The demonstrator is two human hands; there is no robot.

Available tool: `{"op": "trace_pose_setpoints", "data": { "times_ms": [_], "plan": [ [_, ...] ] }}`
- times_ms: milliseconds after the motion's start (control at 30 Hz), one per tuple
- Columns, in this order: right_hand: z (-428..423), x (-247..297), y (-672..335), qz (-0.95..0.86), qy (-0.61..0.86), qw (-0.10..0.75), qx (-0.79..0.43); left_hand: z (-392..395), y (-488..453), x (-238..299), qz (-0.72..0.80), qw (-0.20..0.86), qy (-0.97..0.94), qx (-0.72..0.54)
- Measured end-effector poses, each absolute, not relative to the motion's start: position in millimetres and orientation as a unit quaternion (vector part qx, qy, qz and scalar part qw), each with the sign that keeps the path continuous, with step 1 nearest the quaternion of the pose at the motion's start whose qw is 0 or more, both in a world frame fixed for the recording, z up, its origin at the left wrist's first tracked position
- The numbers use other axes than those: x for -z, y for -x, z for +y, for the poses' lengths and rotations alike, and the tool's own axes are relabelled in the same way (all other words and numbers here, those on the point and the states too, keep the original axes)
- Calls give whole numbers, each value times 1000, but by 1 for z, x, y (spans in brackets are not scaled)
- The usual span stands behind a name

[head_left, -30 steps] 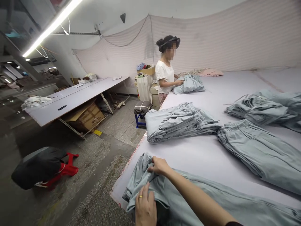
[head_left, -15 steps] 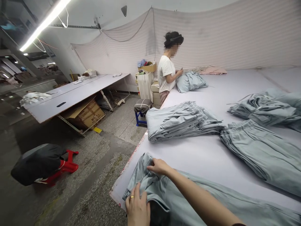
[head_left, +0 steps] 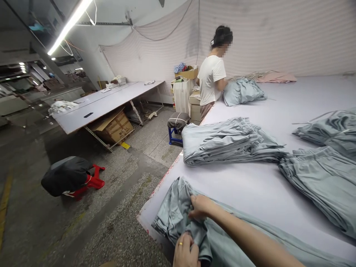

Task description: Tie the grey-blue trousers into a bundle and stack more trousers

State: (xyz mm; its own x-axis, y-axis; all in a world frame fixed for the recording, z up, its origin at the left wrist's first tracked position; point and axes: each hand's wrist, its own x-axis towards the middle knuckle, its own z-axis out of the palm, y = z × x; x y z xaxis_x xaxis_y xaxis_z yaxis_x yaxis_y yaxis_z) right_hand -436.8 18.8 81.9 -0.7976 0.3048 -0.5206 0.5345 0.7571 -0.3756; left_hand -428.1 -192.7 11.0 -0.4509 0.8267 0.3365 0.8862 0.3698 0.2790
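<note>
A pair of pale grey-green trousers (head_left: 222,237) lies along the near edge of the table, its waist end bunched at the left corner. My right hand (head_left: 200,207) is closed on the bunched cloth, with the fingertips partly hidden in the folds. Lower down, my left hand (head_left: 185,253), with a gold ring on one finger, has its fingers curled over the edge of the same trousers. Beyond them sits a neat folded stack of matching trousers (head_left: 219,142). Another pile of trousers (head_left: 319,178) with elastic waists lies to the right.
A co-worker (head_left: 211,74) in a white top stands at the table's far left side, by a heap of grey-green cloth (head_left: 243,92). Stools with a red frame (head_left: 96,180) and a blue frame (head_left: 175,137) stand on the floor. A long table (head_left: 116,98) runs behind.
The view has swung left. My left hand has shifted along the trousers and curled its fingers in; the dark opening beside it is mostly covered. The co-worker has turned further away.
</note>
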Motion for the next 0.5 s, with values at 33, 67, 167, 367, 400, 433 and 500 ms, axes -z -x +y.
{"op": "trace_pose_setpoints", "data": {
  "times_ms": [33,67,167,367,400,433,500],
  "plan": [
    [17,-79,438,912,-226,229,254,-189,431,-14,-826,51,515,221],
    [16,-77,438,913,-214,235,258,-185,435,-18,-829,32,510,227],
    [22,-77,434,921,-163,206,287,-181,452,-35,-842,13,493,219],
    [40,-87,443,904,-120,-66,404,-199,470,-52,-878,170,412,172],
    [41,-87,450,893,-119,-94,423,-201,471,-53,-880,188,406,161],
    [40,-85,459,886,-125,-104,434,-201,472,-55,-880,197,403,155],
    [38,-80,478,880,-153,-105,437,-196,475,-61,-884,179,404,150]
  ]
}}
